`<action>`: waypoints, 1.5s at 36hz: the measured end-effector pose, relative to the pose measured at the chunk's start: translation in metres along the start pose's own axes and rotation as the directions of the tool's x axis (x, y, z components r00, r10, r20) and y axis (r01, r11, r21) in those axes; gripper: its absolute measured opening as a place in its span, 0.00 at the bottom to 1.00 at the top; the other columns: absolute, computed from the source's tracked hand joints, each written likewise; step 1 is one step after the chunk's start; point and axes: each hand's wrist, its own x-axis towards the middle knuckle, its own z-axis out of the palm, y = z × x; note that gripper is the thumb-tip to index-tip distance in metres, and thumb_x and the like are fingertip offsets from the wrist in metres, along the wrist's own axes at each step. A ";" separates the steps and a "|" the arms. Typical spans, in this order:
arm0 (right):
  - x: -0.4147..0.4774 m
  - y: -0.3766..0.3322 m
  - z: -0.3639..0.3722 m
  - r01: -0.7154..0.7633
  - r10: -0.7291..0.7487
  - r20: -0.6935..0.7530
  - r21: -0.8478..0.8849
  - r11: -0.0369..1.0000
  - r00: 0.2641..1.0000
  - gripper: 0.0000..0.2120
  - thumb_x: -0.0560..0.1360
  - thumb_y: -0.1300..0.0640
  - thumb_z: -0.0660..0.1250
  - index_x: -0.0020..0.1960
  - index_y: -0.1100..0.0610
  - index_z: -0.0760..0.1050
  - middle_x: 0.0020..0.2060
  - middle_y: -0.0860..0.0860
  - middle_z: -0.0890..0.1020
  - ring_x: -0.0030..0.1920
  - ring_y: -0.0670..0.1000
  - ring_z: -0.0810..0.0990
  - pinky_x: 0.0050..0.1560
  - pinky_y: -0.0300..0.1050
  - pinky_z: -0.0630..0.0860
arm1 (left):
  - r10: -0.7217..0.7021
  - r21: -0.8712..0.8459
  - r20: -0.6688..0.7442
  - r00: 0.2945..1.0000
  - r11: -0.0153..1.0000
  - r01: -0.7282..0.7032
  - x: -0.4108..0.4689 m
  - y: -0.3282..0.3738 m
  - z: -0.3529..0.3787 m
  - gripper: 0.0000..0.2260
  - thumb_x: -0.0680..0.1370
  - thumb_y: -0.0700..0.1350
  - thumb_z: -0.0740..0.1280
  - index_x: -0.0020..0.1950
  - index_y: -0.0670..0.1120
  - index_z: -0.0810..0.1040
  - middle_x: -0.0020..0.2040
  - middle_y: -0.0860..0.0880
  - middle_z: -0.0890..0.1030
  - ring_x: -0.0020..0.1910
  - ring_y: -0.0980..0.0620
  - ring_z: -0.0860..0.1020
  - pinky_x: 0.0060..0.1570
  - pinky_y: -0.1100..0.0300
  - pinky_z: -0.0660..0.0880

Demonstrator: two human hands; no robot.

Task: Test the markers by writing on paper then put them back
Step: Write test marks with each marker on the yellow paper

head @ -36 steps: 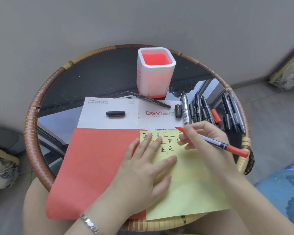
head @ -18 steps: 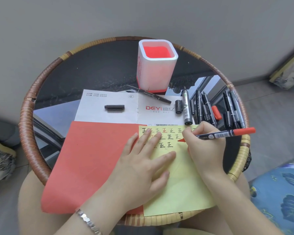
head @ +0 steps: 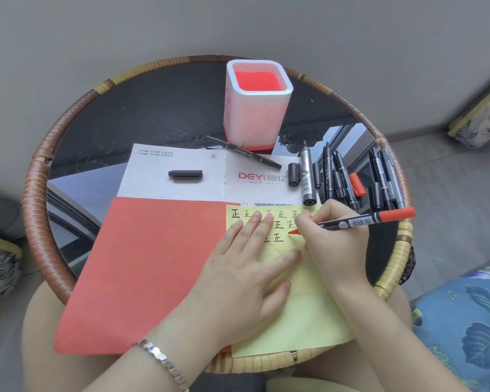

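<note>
My right hand (head: pixel 333 241) grips a red marker (head: pixel 359 221), its red tip touching the yellow paper (head: pixel 303 309) beside rows of written characters. My left hand (head: pixel 246 275) lies flat, fingers spread, pressing the yellow paper down. A white pen holder (head: pixel 256 108) with a red inside stands at the back of the table. Several black markers (head: pixel 351 179) lie in a row to the right of the holder, with a red cap (head: pixel 357 184) among them. One thin black marker (head: pixel 242 151) rests in front of the holder.
A red sheet (head: pixel 142 267) and a white printed sheet (head: pixel 178 168) lie under the yellow paper on a round glass table with a woven rim (head: pixel 37 199). Two loose black caps (head: pixel 185 174) (head: pixel 293 174) sit on the white sheet. A blue patterned cushion (head: pixel 464 321) is at right.
My right hand turned the red marker from tip-up to tip-down and brought the tip onto the yellow paper, moving slightly left. My left hand stayed flat on the paper.
</note>
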 end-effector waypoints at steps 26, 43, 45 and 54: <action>-0.002 0.002 -0.002 0.031 -0.029 0.054 -0.026 0.999 0.998 0.19 0.64 0.71 0.66 0.23 0.57 0.62 0.15 0.44 0.68 0.20 0.40 0.69 0.27 0.30 0.64 | -0.021 -0.031 0.018 1.000 0.999 0.021 0.000 0.000 -0.002 0.19 0.74 0.56 0.56 0.63 0.59 0.74 0.69 0.39 0.69 0.70 0.42 0.66 0.66 0.50 0.56; -0.001 0.001 -0.004 0.026 -0.028 0.034 0.050 0.998 0.999 0.20 0.64 0.73 0.66 0.23 0.56 0.62 0.16 0.44 0.67 0.21 0.39 0.67 0.26 0.26 0.63 | -0.018 -0.053 0.012 1.000 0.998 0.018 0.000 0.000 -0.001 0.19 0.74 0.56 0.56 0.62 0.58 0.75 0.69 0.39 0.69 0.70 0.42 0.66 0.66 0.49 0.56; -0.001 0.000 -0.003 0.026 -0.027 0.050 0.025 0.999 0.998 0.20 0.65 0.72 0.66 0.23 0.56 0.62 0.16 0.44 0.68 0.20 0.39 0.69 0.26 0.27 0.63 | -0.018 -0.051 0.013 1.000 0.999 0.019 0.000 0.000 -0.001 0.19 0.74 0.56 0.56 0.62 0.58 0.75 0.69 0.39 0.69 0.70 0.42 0.65 0.66 0.49 0.56; -0.002 0.000 -0.002 0.039 -0.038 0.069 -0.011 0.999 0.997 0.20 0.64 0.72 0.67 0.23 0.56 0.62 0.15 0.43 0.69 0.20 0.39 0.69 0.27 0.28 0.62 | -0.019 -0.049 0.014 1.000 0.999 0.020 0.000 0.001 -0.002 0.19 0.74 0.56 0.56 0.63 0.58 0.75 0.69 0.39 0.69 0.70 0.41 0.66 0.66 0.49 0.56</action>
